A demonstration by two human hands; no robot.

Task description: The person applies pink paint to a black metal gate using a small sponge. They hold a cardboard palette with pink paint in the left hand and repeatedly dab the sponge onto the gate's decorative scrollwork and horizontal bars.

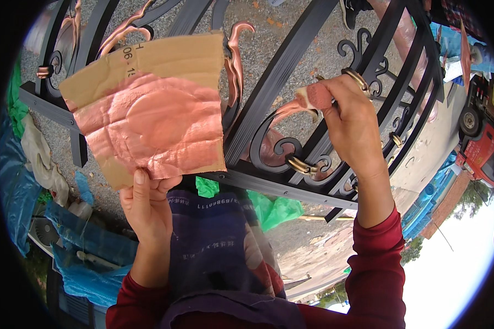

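Observation:
My left hand (148, 205) grips the lower edge of a creased cardboard piece (96, 79), thumb on the near face. Copper-coloured paint (170, 123) coats most of that face. In my right hand (357, 123), a small sponge (317, 97) is pinched, its face stained the same copper colour. The sponge is at a copper-tinted leaf ornament (284, 112) on a black metal railing panel (288, 60); whether they touch I cannot tell. Below it curls a black scroll (282, 147) with a gold collar (302, 165). The cardboard hides part of the panel.
More copper-coloured leaves (235, 66) stand on the panel at left and centre. Green plastic (277, 211) lies beyond my dark apron (208, 241). Blue sheeting (90, 274) is at lower left. A red truck (482, 153) stands far right; a person's shoe (348, 13) shows at the top.

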